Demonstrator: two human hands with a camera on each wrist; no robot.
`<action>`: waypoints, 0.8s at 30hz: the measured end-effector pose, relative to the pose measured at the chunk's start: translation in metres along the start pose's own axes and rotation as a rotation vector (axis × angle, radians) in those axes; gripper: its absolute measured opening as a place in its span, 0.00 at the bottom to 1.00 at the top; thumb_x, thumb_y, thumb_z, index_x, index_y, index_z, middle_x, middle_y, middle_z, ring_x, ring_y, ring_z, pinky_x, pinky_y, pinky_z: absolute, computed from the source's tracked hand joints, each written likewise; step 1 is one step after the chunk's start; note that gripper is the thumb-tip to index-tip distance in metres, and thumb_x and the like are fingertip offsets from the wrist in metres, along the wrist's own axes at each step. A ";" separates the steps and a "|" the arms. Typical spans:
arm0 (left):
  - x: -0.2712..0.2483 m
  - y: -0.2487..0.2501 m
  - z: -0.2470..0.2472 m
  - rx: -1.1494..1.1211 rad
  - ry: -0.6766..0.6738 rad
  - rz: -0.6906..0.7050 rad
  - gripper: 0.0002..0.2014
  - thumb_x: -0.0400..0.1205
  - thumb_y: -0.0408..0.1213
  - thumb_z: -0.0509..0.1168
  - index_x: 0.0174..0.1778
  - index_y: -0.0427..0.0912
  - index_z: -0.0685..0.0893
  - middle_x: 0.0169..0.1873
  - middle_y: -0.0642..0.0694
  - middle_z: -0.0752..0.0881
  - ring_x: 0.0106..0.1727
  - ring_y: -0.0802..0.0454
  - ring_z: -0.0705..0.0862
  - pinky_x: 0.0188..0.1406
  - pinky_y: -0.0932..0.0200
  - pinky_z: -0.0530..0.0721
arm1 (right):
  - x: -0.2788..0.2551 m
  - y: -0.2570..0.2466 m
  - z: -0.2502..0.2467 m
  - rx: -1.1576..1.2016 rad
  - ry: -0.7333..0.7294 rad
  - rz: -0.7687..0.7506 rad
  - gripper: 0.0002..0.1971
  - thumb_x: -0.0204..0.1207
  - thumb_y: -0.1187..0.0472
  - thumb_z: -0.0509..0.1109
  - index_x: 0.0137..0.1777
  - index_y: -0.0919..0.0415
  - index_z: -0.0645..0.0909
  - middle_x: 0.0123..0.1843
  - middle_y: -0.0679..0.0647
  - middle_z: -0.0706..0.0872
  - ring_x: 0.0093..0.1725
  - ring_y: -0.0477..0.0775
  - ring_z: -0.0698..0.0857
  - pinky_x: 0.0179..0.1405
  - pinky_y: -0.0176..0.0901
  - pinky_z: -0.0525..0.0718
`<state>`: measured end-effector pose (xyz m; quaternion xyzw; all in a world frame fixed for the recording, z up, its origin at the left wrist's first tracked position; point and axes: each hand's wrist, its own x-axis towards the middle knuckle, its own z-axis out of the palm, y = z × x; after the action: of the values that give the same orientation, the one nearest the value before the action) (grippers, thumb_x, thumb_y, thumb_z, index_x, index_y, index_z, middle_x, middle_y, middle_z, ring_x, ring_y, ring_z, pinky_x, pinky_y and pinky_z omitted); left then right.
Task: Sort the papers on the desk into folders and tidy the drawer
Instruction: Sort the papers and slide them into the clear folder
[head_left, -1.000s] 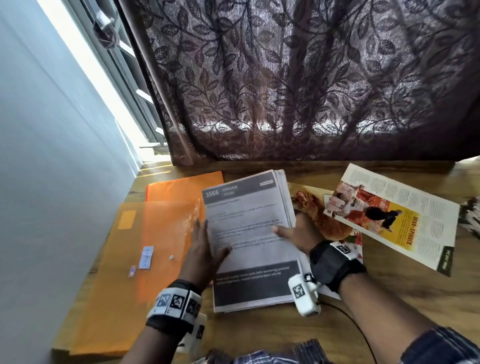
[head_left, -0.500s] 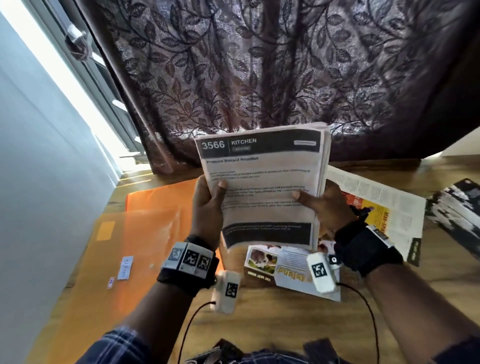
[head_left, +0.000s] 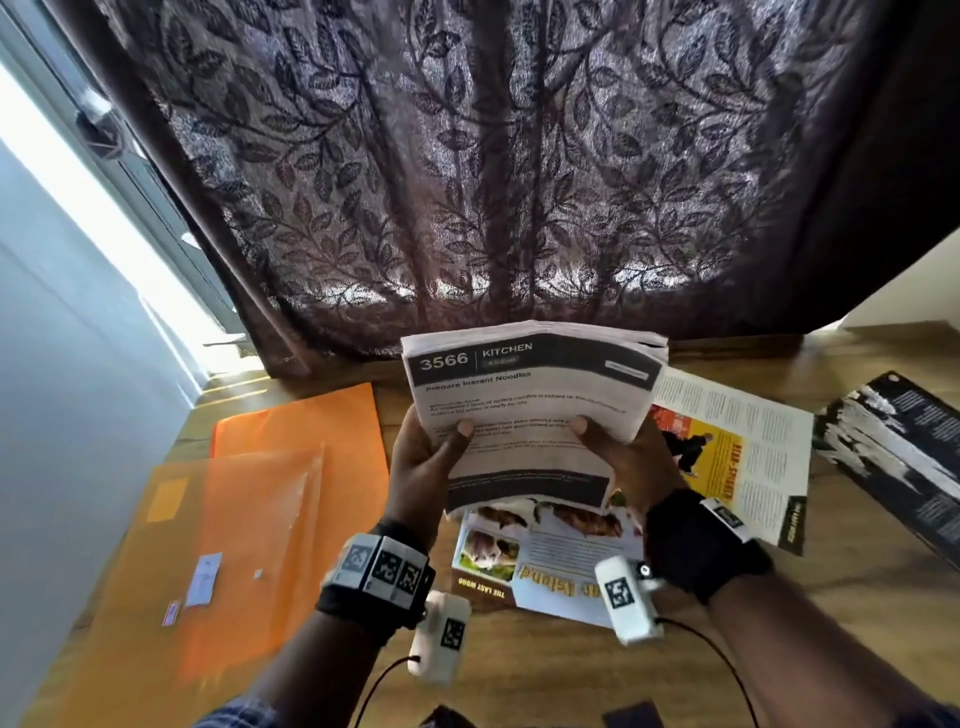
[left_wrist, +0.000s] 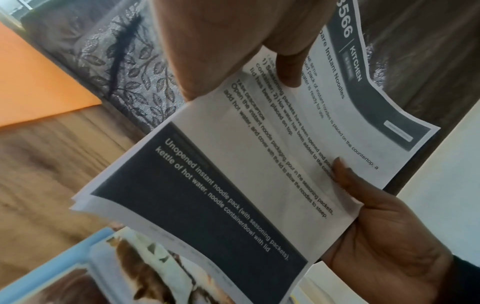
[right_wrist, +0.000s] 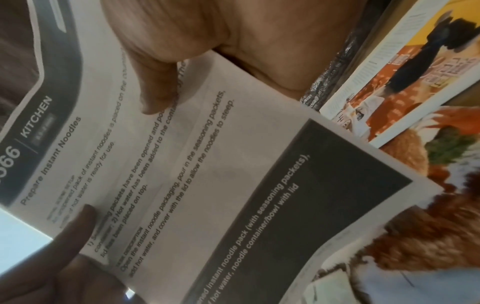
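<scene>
A stack of printed papers (head_left: 524, 410) headed "3566 KITCHEN" is held upright above the wooden desk (head_left: 857, 613). My left hand (head_left: 423, 462) grips its left edge, thumb on the front sheet. My right hand (head_left: 623, 457) grips the right edge the same way. The same papers (left_wrist: 233, 185) fill the left wrist view and the papers (right_wrist: 207, 185) fill the right wrist view, with a thumb pressed on the page in each. Orange folders (head_left: 249, 509) lie on the desk to the left. The fingers behind the stack are hidden.
A magazine page with animal pictures (head_left: 545, 561) lies under the stack. A yellow and red magazine spread (head_left: 727, 457) lies to the right, and a black and white booklet (head_left: 898, 462) at the far right. A dark leaf-patterned curtain (head_left: 493, 171) hangs behind the desk. A wall (head_left: 62, 415) stands on the left.
Both hands have lifted the paper stack off the desk and tilted it upright. The animal magazine page beneath it is now uncovered.
</scene>
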<state>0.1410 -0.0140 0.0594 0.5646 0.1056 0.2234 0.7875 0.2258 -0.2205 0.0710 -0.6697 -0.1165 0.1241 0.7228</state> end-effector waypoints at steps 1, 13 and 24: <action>0.000 0.001 0.001 -0.006 0.004 0.009 0.19 0.80 0.25 0.67 0.67 0.29 0.75 0.53 0.45 0.91 0.53 0.49 0.89 0.48 0.56 0.88 | 0.001 -0.002 -0.002 0.013 0.004 -0.016 0.09 0.77 0.63 0.74 0.52 0.47 0.88 0.52 0.48 0.94 0.55 0.50 0.92 0.57 0.50 0.89; -0.002 -0.019 -0.006 0.118 -0.026 -0.083 0.16 0.82 0.33 0.64 0.66 0.35 0.79 0.61 0.33 0.87 0.60 0.34 0.86 0.58 0.41 0.87 | 0.006 0.041 -0.015 -0.092 -0.019 0.104 0.08 0.78 0.54 0.72 0.56 0.45 0.84 0.52 0.41 0.90 0.56 0.41 0.88 0.51 0.29 0.83; -0.032 0.006 -0.086 0.207 0.293 -0.075 0.15 0.77 0.36 0.68 0.58 0.37 0.86 0.55 0.37 0.91 0.53 0.43 0.88 0.59 0.38 0.85 | -0.017 0.049 0.069 -0.121 -0.168 0.064 0.08 0.82 0.66 0.69 0.53 0.53 0.86 0.44 0.43 0.94 0.46 0.41 0.92 0.44 0.32 0.88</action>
<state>0.0758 0.0448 0.0330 0.5998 0.2628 0.2618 0.7090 0.1856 -0.1573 0.0275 -0.7029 -0.1624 0.1955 0.6644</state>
